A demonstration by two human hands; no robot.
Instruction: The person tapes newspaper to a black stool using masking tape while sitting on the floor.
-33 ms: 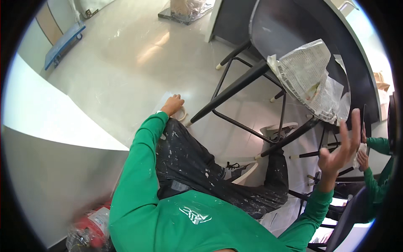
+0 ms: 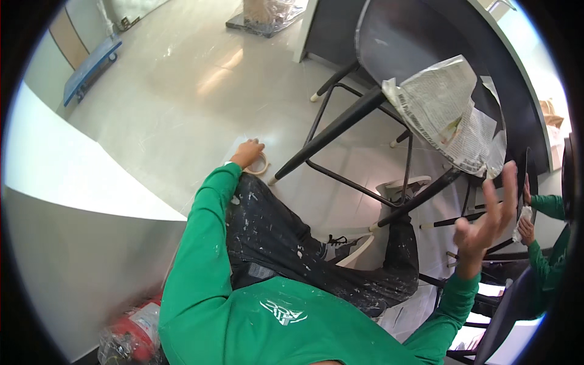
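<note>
My left hand point(image 2: 248, 153) is low over the floor beside my knee, with its fingers curled. A pale roll of masking tape point(image 2: 266, 163) lies right beside that hand, partly hidden by it. Next to the fingers shows a thin translucent sheet point(image 2: 233, 148); whether they grip it is unclear. My right hand point(image 2: 486, 225) is raised, fingers spread, holding nothing. Just beyond its fingertips is a dark chair point(image 2: 392, 42) with black legs, tilted in this view. Crumpled newspaper point(image 2: 447, 103) covers part of the chair's edge.
A co-worker's hands point(image 2: 527, 231) hold a whitish crumpled piece at the right. A blue trolley point(image 2: 91, 70) stands far left, and a plastic-wrapped object point(image 2: 261, 15) at the back. At lower left are a curved white panel point(image 2: 79, 164) and a red plastic-wrapped object point(image 2: 137, 331).
My right hand has shifted slightly left and down, its fingers still spread. My left hand stays beside the tape roll, nearly unmoved. The view has shifted a little.
</note>
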